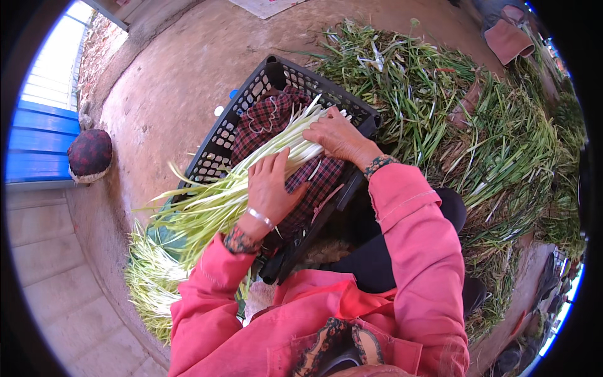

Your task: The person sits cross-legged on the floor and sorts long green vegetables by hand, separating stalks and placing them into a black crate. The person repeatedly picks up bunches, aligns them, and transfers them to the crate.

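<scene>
A bunch of long pale stalks, apparently blanched garlic chives, lies slantwise across a black perforated plastic crate. Its white ends point to the upper right, and the yellow-green leaves hang over the crate's lower left end. My right hand has its fingers closed at the white ends. On top of the stalks, further down, rests my left hand, its thumb spread away from the fingers. Dark red checked cloth lines the crate beneath the bunch.
More pale stalks are heaped at the crate's lower left. A large pile of green leaves and trimmings covers the ground on the right. A round dark cushion lies by a blue panel at left.
</scene>
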{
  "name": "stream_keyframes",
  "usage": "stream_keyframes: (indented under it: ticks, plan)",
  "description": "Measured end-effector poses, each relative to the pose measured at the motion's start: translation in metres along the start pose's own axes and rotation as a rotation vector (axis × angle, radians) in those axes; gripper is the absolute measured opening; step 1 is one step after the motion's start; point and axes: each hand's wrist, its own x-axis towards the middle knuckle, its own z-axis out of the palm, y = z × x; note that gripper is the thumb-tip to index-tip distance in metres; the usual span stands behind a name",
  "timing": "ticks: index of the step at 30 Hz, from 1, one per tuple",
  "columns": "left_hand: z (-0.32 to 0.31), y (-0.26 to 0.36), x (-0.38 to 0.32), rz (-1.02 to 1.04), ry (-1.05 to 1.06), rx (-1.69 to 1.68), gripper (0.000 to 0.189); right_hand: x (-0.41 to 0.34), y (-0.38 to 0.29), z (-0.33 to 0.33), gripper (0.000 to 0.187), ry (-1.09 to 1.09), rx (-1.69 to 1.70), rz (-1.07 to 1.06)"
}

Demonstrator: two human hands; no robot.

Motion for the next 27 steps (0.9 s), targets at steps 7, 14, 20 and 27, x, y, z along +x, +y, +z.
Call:
stream_keyframes:
  ticks: [7,14,20,27]
  plan:
    - [0.057,-0.036,0.045,0.064,-0.447,0.313,0.044,-0.012,0.010,0.021,0.018,-0.059,-0.088,0.238]
    - [0.055,-0.080,0.112,0.046,-0.963,-0.017,0.056,-0.019,0.021,0.029,0.042,0.122,0.094,0.585]
    - [0.062,-0.106,0.109,-0.257,-0.885,-0.296,0.056,-0.030,0.037,0.001,0.037,0.222,0.412,0.752]
    - [0.072,-0.123,0.104,-0.303,-0.768,-0.458,0.049,-0.030,0.016,0.005,0.038,-0.073,0.703,1.158]
